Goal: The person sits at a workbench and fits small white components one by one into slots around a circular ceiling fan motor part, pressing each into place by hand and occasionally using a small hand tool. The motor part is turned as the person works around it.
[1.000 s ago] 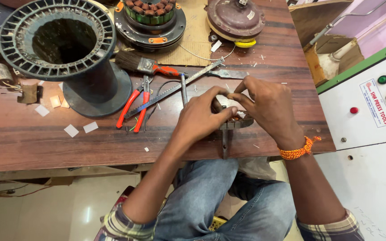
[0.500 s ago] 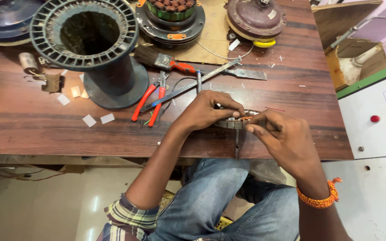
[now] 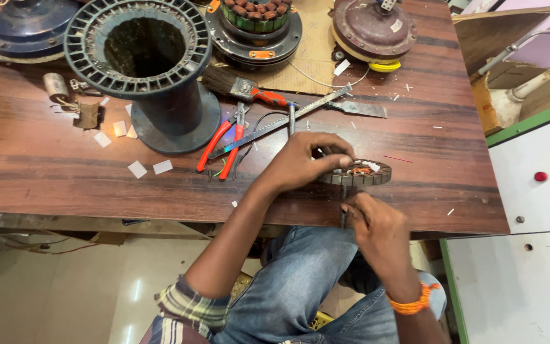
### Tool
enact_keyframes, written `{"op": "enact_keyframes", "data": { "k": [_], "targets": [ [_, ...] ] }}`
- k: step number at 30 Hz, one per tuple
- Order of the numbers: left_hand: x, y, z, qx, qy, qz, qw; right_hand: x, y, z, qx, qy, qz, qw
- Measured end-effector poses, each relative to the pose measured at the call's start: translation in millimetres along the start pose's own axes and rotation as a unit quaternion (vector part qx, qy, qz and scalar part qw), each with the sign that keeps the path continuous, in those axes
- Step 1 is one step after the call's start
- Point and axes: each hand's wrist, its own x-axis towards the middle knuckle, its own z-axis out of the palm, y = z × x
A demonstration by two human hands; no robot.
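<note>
A small round stator (image 3: pixel 358 172) with copper windings lies near the front edge of the wooden bench (image 3: pixel 46 172). The left hand (image 3: pixel 305 159) rests on its left side, fingers curled over the rim and pressed down on top of it. The right hand (image 3: pixel 377 230) sits just in front of the stator at the bench edge, fingers drawn together in a pinch around a thin dark tool (image 3: pixel 344 205) that stands up against the stator's front wall — what the tip does there cannot be told.

Behind the stator lie a long steel ruler (image 3: pixel 288 121), slanting away to the right, and a flat file (image 3: pixel 359 109) beyond it. To the stator's left are red-handled pliers (image 3: pixel 225 141), one pair, with a dark wire looped beside them. Behind the pliers is a brush (image 3: pixel 240 88) with a red handle. Farther left of the stator stands a large black slotted spool (image 3: pixel 154 64), upright on its flared base, tall enough to hide the bench behind it.

Along the far side, behind the stator, three motor parts can be counted — a wound stator in a dark housing (image 3: pixel 254 25), a brown motor cover (image 3: pixel 372 28), and a blue cover (image 3: pixel 23 28) at the far left. Small white paper slips (image 3: pixel 137 169) lie scattered left of the spool's base; about six show. Right of the stator, off the bench, stands a white cabinet (image 3: pixel 529 191) with a red button.
</note>
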Motion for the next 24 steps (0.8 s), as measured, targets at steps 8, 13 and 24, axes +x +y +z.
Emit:
{"op": "enact_keyframes", "data": {
  "k": [8,13,24],
  "targets": [
    [-33.4,15.3,35.9,0.27,0.13,0.176,0.938,-29.5,42.0,-7.6,0.037,0.073,0.063,0.995],
    [-32.7,4.3,40.9,0.264,0.158,0.209,0.928,-26.6,37.7,-58.0,0.109,0.1,0.078,0.986],
    [-34.9,6.8,44.6,0.26,0.171,0.19,0.931,45.5,-6.4,-81.3,0.069,0.09,-0.012,0.993]
  ]
}}
